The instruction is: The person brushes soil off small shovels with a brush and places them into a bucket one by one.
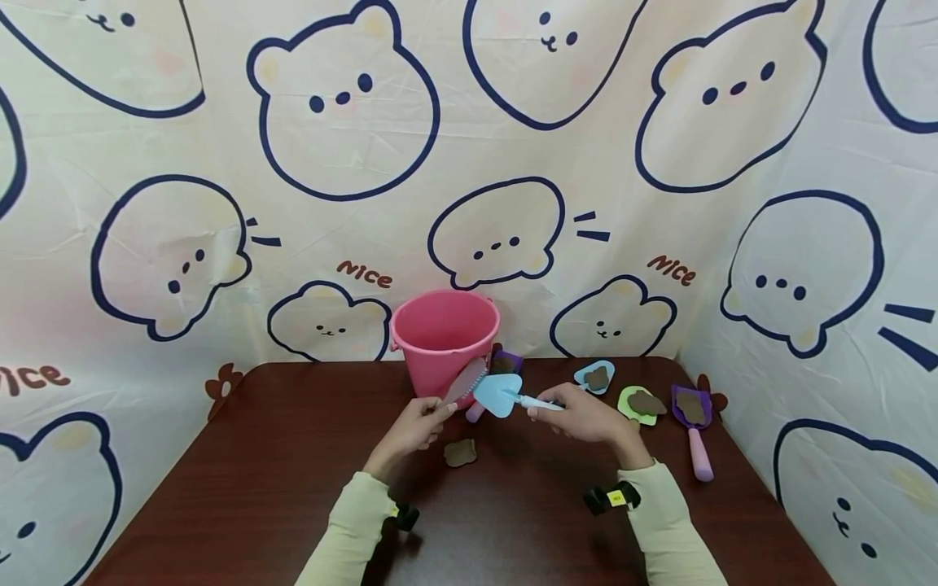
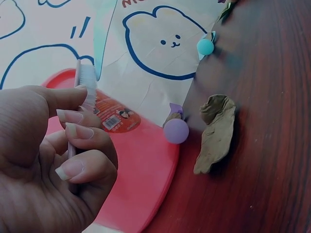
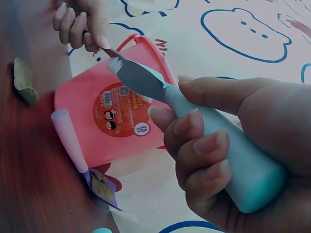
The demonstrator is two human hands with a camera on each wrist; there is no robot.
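Observation:
My left hand (image 1: 414, 427) pinches a pinkish-brown brush (image 1: 466, 381) between thumb and fingers, in front of the pink bucket (image 1: 432, 362). Its white bristles (image 2: 88, 82) face the shovel. My right hand (image 1: 586, 415) grips the pale blue handle (image 3: 214, 131) of a small toy shovel (image 1: 498, 396). The shovel's blade points left, and the bristle tips are right at its edge. In the right wrist view the blade is seen nearly side-on. Below the hands a flat brown clay-like lump (image 1: 460, 452) lies on the table.
Behind the blue blade, a purple shovel (image 3: 70, 141) with a brown lump lies beside the bucket. To the right lie a blue shovel (image 1: 584, 376), a green one (image 1: 625, 399) and a purple one (image 1: 700, 456), each with a brown lump. A bear-print cloth (image 1: 513, 155) hangs behind the table.

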